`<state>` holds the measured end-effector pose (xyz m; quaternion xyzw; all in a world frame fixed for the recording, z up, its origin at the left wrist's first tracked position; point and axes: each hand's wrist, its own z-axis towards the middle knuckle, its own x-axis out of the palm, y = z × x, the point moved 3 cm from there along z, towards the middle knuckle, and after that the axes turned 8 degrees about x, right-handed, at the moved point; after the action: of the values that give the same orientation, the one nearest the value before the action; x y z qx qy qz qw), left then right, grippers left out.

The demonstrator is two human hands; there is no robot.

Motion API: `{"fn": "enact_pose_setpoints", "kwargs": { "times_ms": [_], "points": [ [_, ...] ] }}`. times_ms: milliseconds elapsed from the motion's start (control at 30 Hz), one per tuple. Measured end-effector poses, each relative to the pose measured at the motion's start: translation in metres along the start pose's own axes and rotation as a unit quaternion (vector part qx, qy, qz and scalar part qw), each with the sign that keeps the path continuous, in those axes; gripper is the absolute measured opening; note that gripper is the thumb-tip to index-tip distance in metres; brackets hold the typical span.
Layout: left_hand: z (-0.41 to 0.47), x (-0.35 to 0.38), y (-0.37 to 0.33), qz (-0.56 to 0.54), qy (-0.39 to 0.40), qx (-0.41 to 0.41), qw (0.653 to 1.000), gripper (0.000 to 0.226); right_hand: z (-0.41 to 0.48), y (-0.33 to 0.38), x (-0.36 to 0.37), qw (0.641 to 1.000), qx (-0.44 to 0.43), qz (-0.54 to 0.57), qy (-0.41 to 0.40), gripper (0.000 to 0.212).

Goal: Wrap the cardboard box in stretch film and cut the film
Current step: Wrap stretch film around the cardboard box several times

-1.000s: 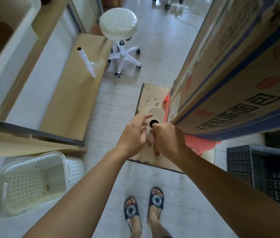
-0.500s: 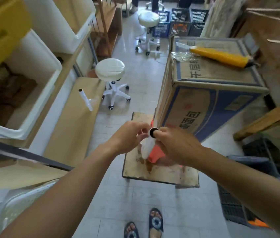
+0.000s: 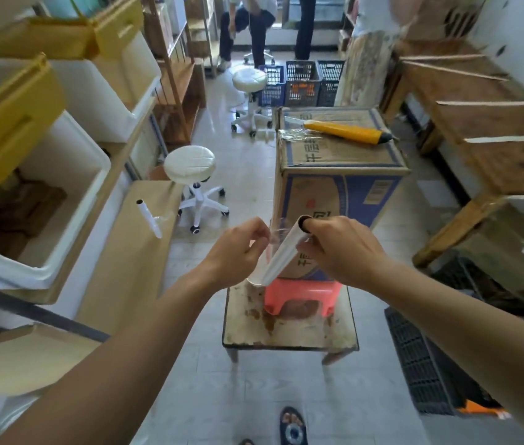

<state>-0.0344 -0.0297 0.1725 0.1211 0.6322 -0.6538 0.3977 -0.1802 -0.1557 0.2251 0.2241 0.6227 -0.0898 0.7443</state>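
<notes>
A tall cardboard box [image 3: 337, 168] with blue print stands on a pink plastic stool [image 3: 299, 297], which rests on a worn low table [image 3: 289, 332]. Crumpled clear film clings to the box's top left corner. A yellow utility knife [image 3: 347, 132] lies on the box top. My right hand [image 3: 340, 248] grips a tilted roll of stretch film [image 3: 281, 255] in front of the box, thumb at its upper core end. My left hand [image 3: 238, 252] pinches the loose edge of the film just left of the roll.
A white stool [image 3: 190, 165] stands left of the box, another [image 3: 249, 81] farther back. A second film roll [image 3: 149, 217] lies on the left brown shelf. Dark crates [image 3: 424, 358] sit at lower right, wooden benches at right, two people at the back.
The view has pulled back and up, so the whole box and the knife show. Both hands rose with the roll, and the left hand has drawn a little film off it.
</notes>
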Motion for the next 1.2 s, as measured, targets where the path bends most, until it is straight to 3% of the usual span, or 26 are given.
{"fn": "enact_pose_setpoints", "kwargs": {
  "times_ms": [200, 367, 500, 633, 767, 1133, 1200],
  "points": [
    [-0.004, 0.005, -0.028, -0.055, -0.044, 0.012, 0.997, 0.013, -0.004, -0.001, -0.021, 0.998, 0.024, 0.035, -0.035, 0.028],
    [-0.006, 0.014, -0.040, -0.153, -0.016, 0.016, 0.988, 0.004, -0.006, 0.001, -0.033, 0.997, 0.031, 0.036, -0.060, 0.029],
    [-0.003, 0.020, -0.046, -0.121, -0.003, 0.029, 0.992, 0.025, -0.010, 0.006, -0.039, 0.997, 0.017, 0.051, -0.054, 0.029],
    [0.000, 0.019, -0.053, -0.094, -0.050, 0.040, 0.994, 0.017, -0.013, 0.003, -0.044, 0.996, 0.039, 0.063, -0.056, 0.042],
    [0.002, 0.017, -0.064, -0.089, -0.057, 0.054, 0.993, 0.014, -0.015, -0.001, -0.053, 0.994, 0.046, 0.063, -0.076, 0.041],
    [0.015, 0.015, -0.068, -0.118, -0.083, 0.051, 0.988, 0.010, -0.014, -0.022, -0.060, 0.982, 0.036, 0.170, -0.076, 0.024],
    [0.016, 0.019, -0.066, -0.107, -0.098, 0.024, 0.989, 0.005, -0.017, -0.023, -0.061, 0.976, 0.032, 0.200, -0.082, 0.040]
  ]
}}
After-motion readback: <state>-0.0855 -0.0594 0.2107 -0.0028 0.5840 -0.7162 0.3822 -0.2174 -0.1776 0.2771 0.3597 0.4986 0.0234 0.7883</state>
